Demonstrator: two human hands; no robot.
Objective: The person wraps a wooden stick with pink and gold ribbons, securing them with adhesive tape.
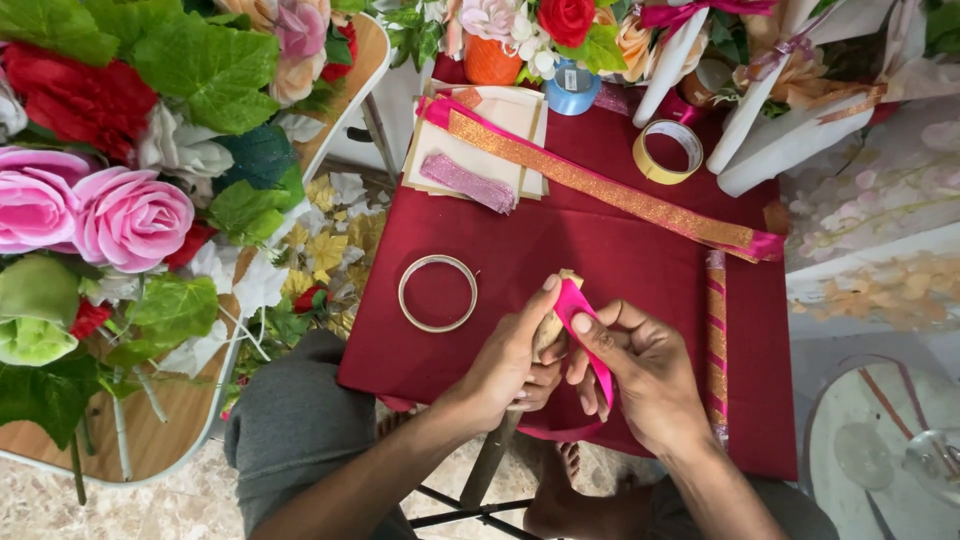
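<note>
Left hand (510, 365) grips wooden stick (548, 335) over maroon worktop (620, 260); right hand (640, 375) pinches pink ribbon (572, 300) against stick tip; best kept taut, flat, overlapping evenly.

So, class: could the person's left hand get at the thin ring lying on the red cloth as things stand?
Probably yes. The ring lies flat on bare red cloth just beyond the left hand, with nothing between them, though that hand grips a wooden stick wrapped with pink ribbon.
</note>
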